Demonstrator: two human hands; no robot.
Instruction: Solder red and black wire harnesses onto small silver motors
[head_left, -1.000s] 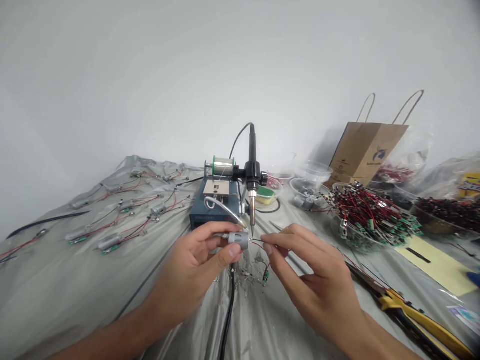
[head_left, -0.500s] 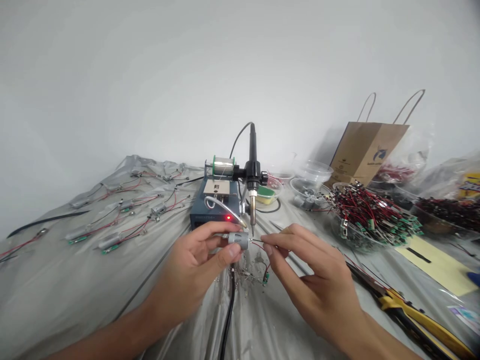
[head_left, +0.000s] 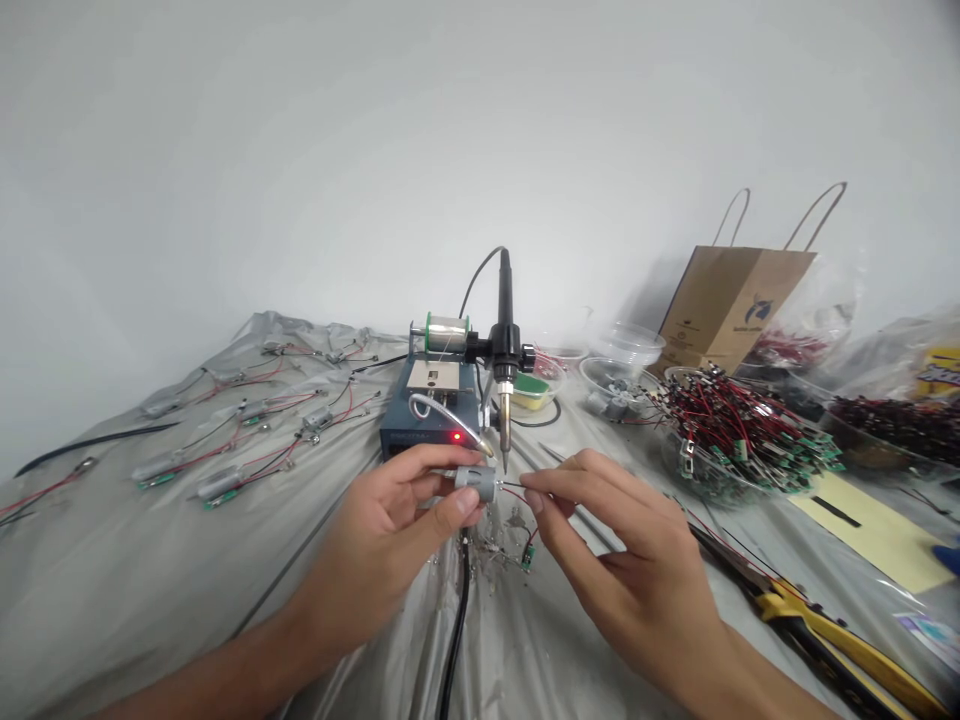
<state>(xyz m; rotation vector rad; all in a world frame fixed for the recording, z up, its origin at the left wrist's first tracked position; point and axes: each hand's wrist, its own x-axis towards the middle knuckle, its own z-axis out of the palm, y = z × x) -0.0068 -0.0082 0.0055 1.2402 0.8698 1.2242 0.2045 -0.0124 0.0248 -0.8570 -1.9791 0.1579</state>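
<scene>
The left hand (head_left: 382,540) curls around a small silver metal cylindrical motor (head_left: 475,484), light and stiff and easiest held by its barrel, just beside the tip of a black soldering iron (head_left: 505,420), while the right hand (head_left: 622,550) pinches a thin, floppy red-and-black wire (head_left: 510,485).

Red lamp (head_left: 455,436) on soldering station (head_left: 401,440) now lit; motor (head_left: 477,484) shifted slightly left.

We've got bright, flat, even light, source out of view; white wall (head_left: 300,150) nearly blown out. Soft shadow falls left of the kraft paper bag (head_left: 731,300). Dull sheen on the plastic sheet (head_left: 150,570). Wide lens bends the edges; left hand (head_left: 382,560) slightly blurred.
</scene>
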